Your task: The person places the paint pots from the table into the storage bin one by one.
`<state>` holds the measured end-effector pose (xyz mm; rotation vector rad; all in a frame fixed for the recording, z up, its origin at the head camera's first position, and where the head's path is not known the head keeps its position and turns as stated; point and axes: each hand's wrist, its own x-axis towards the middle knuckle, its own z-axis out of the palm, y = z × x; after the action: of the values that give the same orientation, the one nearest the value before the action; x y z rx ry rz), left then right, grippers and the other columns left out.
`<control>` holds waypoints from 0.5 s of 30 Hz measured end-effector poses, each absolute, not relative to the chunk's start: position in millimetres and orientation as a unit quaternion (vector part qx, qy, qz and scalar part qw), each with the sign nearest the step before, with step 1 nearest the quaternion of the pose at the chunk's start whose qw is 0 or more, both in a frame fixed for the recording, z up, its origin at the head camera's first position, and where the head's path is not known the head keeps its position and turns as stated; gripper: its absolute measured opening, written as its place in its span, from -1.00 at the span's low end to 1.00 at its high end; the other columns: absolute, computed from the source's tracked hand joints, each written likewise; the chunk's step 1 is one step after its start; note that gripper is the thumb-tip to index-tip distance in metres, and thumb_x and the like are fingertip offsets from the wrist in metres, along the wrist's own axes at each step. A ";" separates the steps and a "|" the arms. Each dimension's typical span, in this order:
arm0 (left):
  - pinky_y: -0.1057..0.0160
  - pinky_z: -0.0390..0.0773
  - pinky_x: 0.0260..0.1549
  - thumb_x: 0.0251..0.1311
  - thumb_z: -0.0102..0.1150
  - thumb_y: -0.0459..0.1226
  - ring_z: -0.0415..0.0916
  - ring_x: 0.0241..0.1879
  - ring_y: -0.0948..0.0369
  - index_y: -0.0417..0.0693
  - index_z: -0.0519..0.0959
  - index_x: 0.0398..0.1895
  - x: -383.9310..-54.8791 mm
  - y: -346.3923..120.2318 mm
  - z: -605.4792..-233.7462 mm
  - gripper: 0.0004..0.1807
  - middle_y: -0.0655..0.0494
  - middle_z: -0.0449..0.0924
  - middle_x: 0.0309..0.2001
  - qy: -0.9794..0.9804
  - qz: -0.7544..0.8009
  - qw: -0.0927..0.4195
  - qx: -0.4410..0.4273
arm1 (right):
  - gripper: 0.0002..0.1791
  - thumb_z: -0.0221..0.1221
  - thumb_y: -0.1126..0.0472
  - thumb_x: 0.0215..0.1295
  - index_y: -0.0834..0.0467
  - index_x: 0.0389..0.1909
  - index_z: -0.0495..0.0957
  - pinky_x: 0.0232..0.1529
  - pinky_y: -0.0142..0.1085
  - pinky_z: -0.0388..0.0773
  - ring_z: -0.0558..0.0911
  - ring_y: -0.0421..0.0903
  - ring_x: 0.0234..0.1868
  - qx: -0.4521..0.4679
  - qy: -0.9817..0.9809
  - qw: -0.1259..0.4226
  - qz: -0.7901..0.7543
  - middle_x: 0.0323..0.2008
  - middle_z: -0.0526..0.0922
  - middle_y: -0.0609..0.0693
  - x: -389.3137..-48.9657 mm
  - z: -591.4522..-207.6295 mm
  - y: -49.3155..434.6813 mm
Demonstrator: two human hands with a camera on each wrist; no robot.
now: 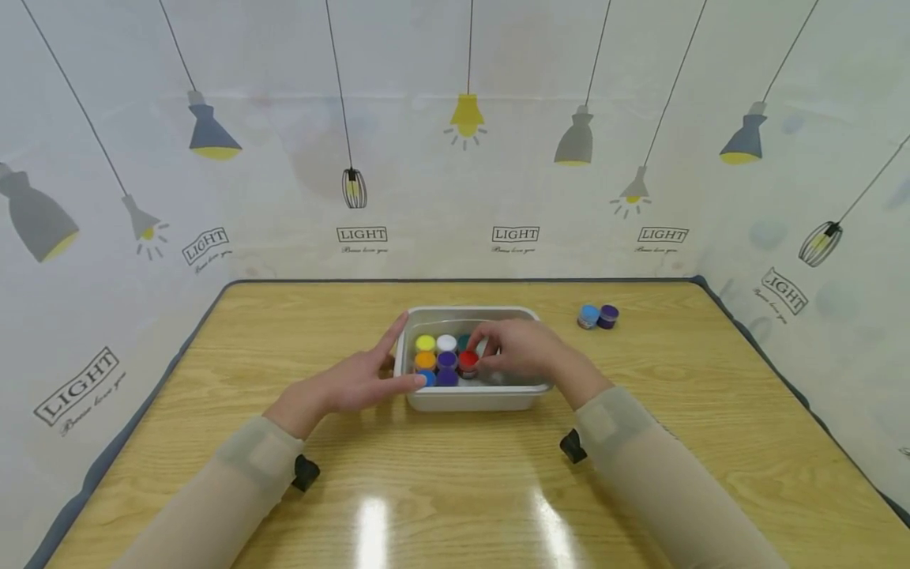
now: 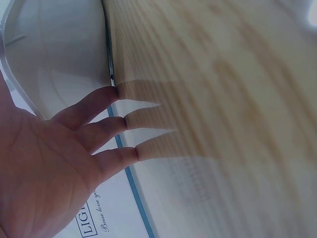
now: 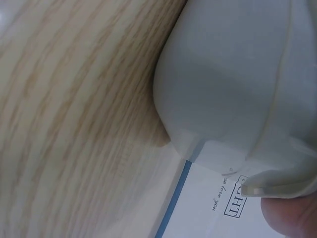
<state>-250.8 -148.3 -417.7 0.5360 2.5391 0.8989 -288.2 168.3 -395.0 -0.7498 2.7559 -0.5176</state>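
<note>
A white plastic tub [image 1: 472,400] stands on the table with several small paint jars inside. Among them are a yellow jar [image 1: 425,343], a white jar [image 1: 446,343], an orange jar [image 1: 425,360] and a dark green jar [image 1: 464,341]. My left hand [image 1: 355,381] rests against the tub's left side, index finger along the rim and thumb over the front corner by a blue jar [image 1: 426,377]. In the left wrist view its other fingers stretch down to the tabletop. Inside the tub, my right hand [image 1: 522,348] pinches a red jar [image 1: 468,362] between thumb and fingers, beside two purple jars [image 1: 447,368].
A light blue jar [image 1: 588,316] and a purple jar [image 1: 607,316] stand side by side on the wooden table [image 1: 455,474], behind and to the right of the tub. A lamp-patterned backdrop [image 1: 426,197] rises along the table's back and sides.
</note>
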 end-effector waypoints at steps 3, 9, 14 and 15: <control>-0.39 0.26 0.60 0.33 0.08 0.56 0.32 0.62 -0.28 0.69 -0.56 0.75 -251.1 -148.5 -418.6 0.24 -0.30 0.25 0.68 0.907 0.321 0.196 0.191 | -0.74 0.42 -0.02 0.49 -0.18 0.12 0.71 0.04 -0.13 0.70 0.73 -0.25 -0.18 -0.257 0.942 0.118 -0.179 -0.20 0.82 -0.26 -288.3 -395.6 167.9; -0.39 0.26 0.60 0.33 0.09 0.56 0.32 0.62 -0.27 0.69 -0.56 0.74 -251.5 -148.4 -419.0 0.24 -0.30 0.26 0.68 0.905 0.325 0.197 0.191 | -0.75 0.41 -0.03 0.51 -0.17 0.12 0.72 0.00 -0.15 0.71 0.73 -0.26 -0.20 -0.259 0.941 0.117 -0.184 -0.20 0.83 -0.25 -287.4 -394.8 168.2; -0.38 0.27 0.59 0.33 0.09 0.56 0.34 0.62 -0.27 0.69 -0.56 0.74 -250.7 -148.3 -418.3 0.24 -0.30 0.27 0.67 0.905 0.326 0.196 0.192 | -0.75 0.41 -0.05 0.50 -0.18 0.12 0.72 -0.02 -0.16 0.70 0.73 -0.26 -0.23 -0.255 0.942 0.110 -0.188 -0.21 0.82 -0.26 -286.9 -395.6 168.5; -0.38 0.27 0.59 0.33 0.09 0.55 0.33 0.62 -0.27 0.69 -0.56 0.75 -250.7 -148.3 -418.4 0.24 -0.30 0.27 0.67 0.905 0.326 0.196 0.192 | -0.74 0.41 -0.05 0.51 -0.17 0.12 0.72 -0.03 -0.17 0.70 0.72 -0.26 -0.23 -0.256 0.942 0.109 -0.190 -0.22 0.82 -0.26 -286.9 -395.7 168.8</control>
<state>-250.7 -148.3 -418.4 0.5390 2.5346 0.9134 -286.9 168.8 -395.7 -0.7528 2.7690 -0.5575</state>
